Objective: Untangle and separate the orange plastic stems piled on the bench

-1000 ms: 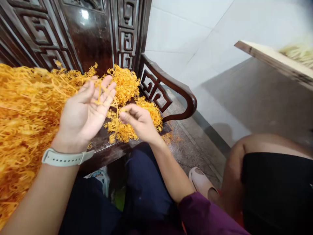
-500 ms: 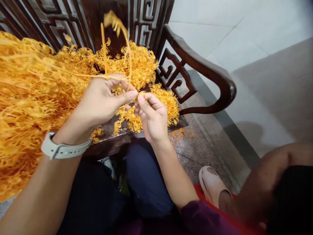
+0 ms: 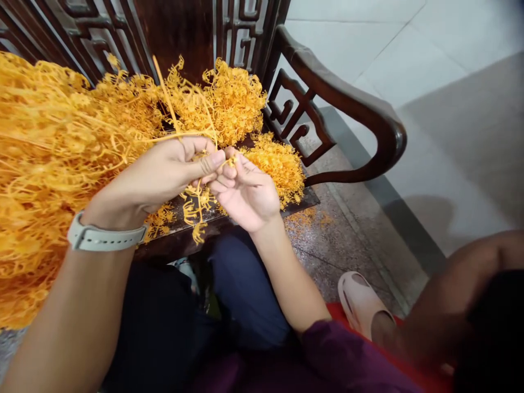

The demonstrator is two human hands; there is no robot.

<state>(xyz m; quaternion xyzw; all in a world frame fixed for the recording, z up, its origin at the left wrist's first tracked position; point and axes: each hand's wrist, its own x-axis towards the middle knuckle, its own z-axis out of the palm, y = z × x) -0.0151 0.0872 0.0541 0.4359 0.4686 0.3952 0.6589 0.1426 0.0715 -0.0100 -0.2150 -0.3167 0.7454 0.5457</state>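
Note:
My left hand, with a pale watch strap at its wrist, is closed on a thin orange plastic stem that branches above and below the fingers. A sprig with small curled orange pieces dangles under that hand. Close beside it, my right hand is turned palm up, thumb and fingertips pinching a small orange piece. The fingertips of both hands nearly meet. Behind them lies a mound of loose orange plastic pieces, with a smaller heap to the right.
A large mass of orange branched stems fills the left side. Everything lies on a dark carved wooden bench with a curved armrest. Orange bits are scattered on the floor. At right are another person's leg and pale sandal.
My right hand has rolled from thumb-side up to palm up, a small orange piece now showing at its fingertips. The upper stem has tilted left, and the hanging sprig sits lower.

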